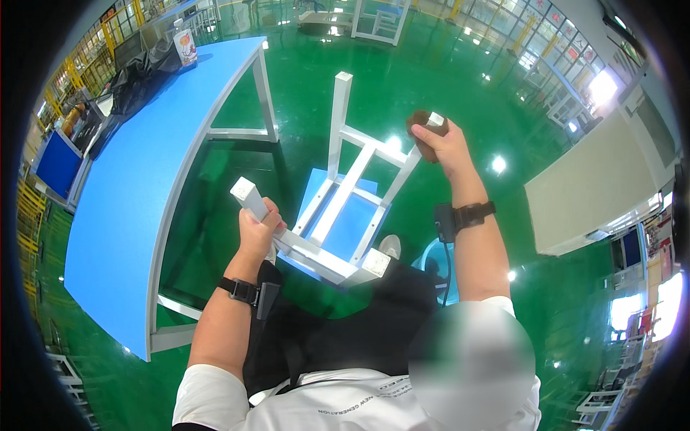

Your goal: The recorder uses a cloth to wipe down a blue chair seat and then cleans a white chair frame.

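Observation:
Before me a stool stands upside down, its blue seat (345, 226) low near the green floor and its white legs pointing up. My left hand (257, 229) is closed around the near left leg (249, 196), below its end. With my right hand (444, 144) I hold a brown cloth (418, 125) wrapped about the upper part of the far right leg (404, 175). That leg's white tip shows above the cloth. White crossbars (345, 194) join the legs. The far left leg (339, 118) and the near right leg (372, 264) are untouched.
To the left stands a blue-topped table (145, 161) with white legs, bearing a bottle (185, 43) and black plastic sheeting (143, 70). A light blue bucket (431, 256) is on the floor by my right leg. A pale cabinet (587, 188) stands at the right.

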Demonstrator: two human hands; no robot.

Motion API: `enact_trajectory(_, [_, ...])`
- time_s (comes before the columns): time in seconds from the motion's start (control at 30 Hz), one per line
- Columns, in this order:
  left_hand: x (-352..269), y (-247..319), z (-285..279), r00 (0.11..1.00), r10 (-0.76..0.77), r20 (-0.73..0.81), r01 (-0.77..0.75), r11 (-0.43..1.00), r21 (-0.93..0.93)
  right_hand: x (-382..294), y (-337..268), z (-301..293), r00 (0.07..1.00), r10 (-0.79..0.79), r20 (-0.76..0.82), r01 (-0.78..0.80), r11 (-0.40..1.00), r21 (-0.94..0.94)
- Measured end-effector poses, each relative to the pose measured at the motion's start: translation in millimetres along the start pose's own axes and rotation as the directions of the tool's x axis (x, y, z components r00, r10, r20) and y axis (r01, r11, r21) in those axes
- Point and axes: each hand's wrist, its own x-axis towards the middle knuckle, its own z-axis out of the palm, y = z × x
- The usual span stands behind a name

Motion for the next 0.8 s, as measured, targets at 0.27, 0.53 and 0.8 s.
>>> enact_trajectory(0.27, [-1,7,2,0.998,0.002,-0.056,0.000,0.999,0.039,-1,20,32,0.988,-0.035,-0.152,0.061,0.983,0.173])
enact_trajectory(0.53, [-2,2,6,0.998,-0.019,-0.065,0.019,1.000,0.004,-32,82,41,0.980,0.022,-0.197,-0.024,1.000,-0.009])
enact_trajectory(0.8, [-5,-3,7,0.995,-0.016,-0.101,0.016,1.000,0.008,-56,103,37,0.976,-0.059,-0.212,0.034,0.992,-0.118])
